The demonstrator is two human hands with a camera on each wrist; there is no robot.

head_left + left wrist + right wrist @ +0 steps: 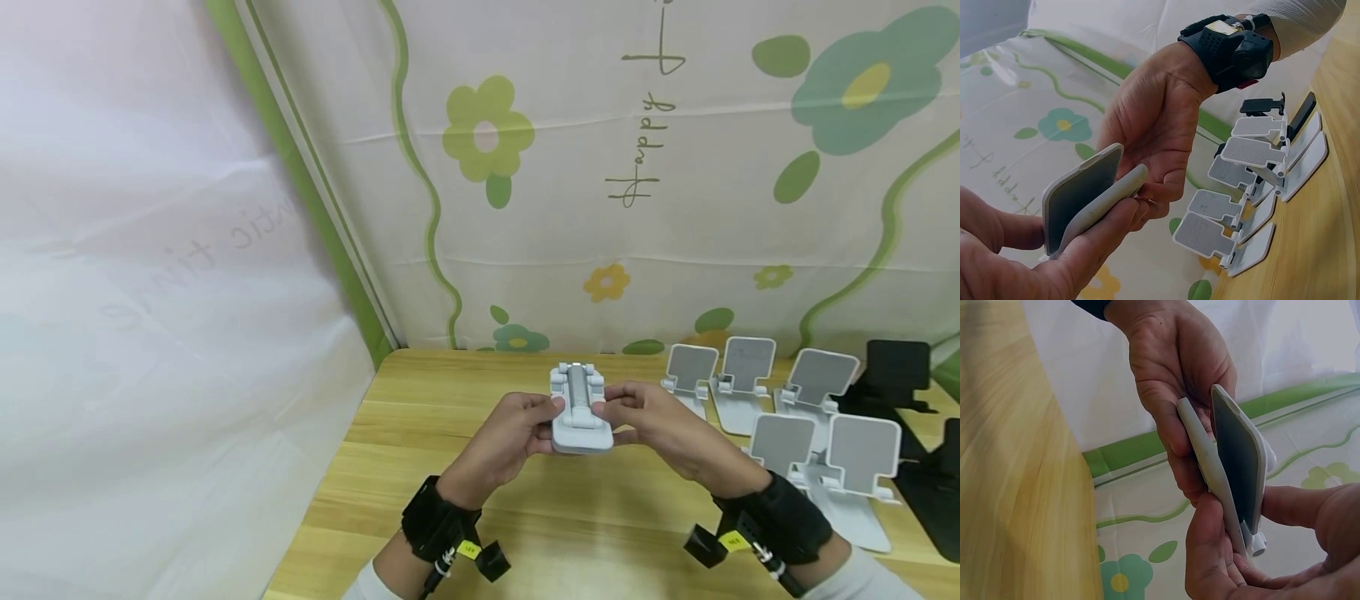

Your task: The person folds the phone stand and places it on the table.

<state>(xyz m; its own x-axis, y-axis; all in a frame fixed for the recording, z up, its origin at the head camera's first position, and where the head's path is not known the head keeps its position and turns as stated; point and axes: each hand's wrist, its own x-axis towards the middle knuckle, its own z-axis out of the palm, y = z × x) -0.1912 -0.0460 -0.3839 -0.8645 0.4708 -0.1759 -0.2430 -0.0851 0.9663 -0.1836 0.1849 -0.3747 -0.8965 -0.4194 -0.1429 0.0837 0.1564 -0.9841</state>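
Note:
A white folding phone stand (581, 437) is held up over the wooden table between both hands. My left hand (519, 427) grips its left edge, thumb on the hinged face and fingers beneath. On the opposite edge, my right hand (651, 414) holds it the same way. In the left wrist view the stand (1088, 194) is seen edge-on, its grey-padded plate and base forming a narrow V. The right wrist view also shows this gap between the stand's two plates (1239, 462), with fingers along the base and a thumb against the plate.
Several unfolded white phone stands (864, 454) with grey pads stand at the right of the wooden table (420, 467). Black stands (897, 365) are beside them at the far right. A flowered curtain (555, 225) hangs behind the table, and white fabric (165, 375) covers the left side.

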